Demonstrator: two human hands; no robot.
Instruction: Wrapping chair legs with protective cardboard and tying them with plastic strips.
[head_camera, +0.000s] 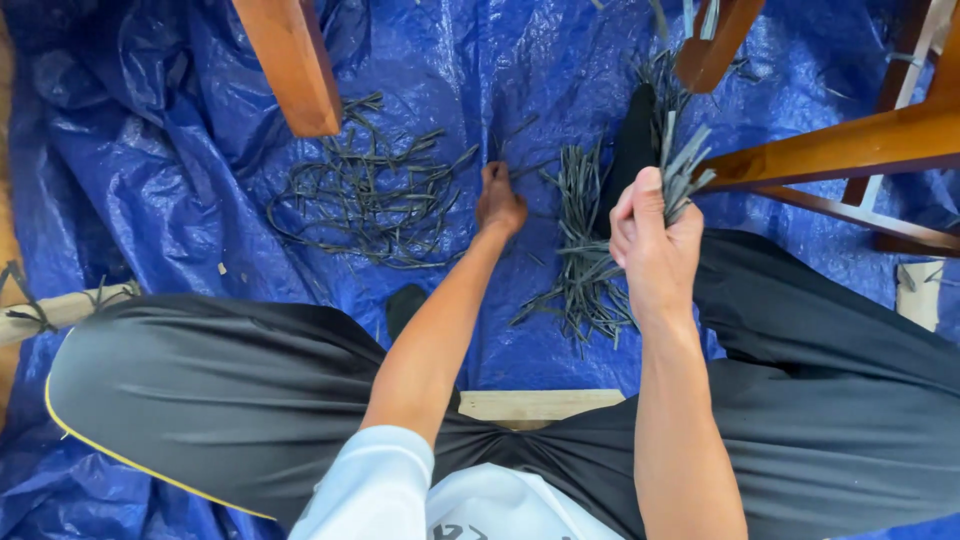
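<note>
Over the crinkled blue plastic tarp (150, 150), the right hand (655, 245) clamps a bundle of dark flat strips (683, 165) upright, keeping them gathered, while the left hand (499, 203) pinches one loose dark strip (525, 170) off the floor.

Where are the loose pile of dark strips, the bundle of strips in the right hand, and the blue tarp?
loose pile of dark strips (365, 195), head view, middle of the pile.
bundle of strips (683, 165), head view, ends above the right hand (655, 245).
blue tarp (140, 170), head view, bare left part.

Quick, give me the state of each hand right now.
Left hand: down on the blue tarp, fingers closed around loose dark strips.
Right hand: shut on a bundle of dark strips.
</note>
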